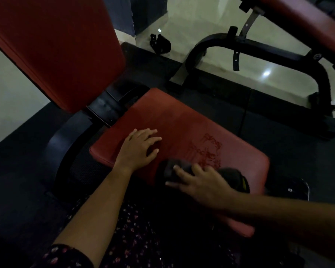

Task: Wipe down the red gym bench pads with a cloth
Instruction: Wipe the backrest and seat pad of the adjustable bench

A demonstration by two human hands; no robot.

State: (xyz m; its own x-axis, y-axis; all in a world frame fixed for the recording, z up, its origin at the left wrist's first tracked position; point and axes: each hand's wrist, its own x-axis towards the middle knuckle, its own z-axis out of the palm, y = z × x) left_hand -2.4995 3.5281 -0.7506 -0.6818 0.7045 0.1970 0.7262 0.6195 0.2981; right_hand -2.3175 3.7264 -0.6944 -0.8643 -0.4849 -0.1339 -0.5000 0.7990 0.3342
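The red seat pad (184, 128) of the bench lies in the middle of the head view, with a worn logo on its right part. The red back pad (52, 47) rises tilted at the upper left. My left hand (138, 147) rests flat on the seat pad's left side, fingers straight and spread. My right hand (199, 182) presses a dark cloth (172, 169) onto the pad's near edge with its fingers spread over it. Part of the cloth with a yellow mark shows behind the right wrist.
A second bench with a black frame (259, 49) and a red pad (307, 20) stands at the upper right. Black gloves or straps (160, 44) lie on the pale tiled floor. Dark rubber mats cover the floor around the bench. My patterned clothing fills the bottom.
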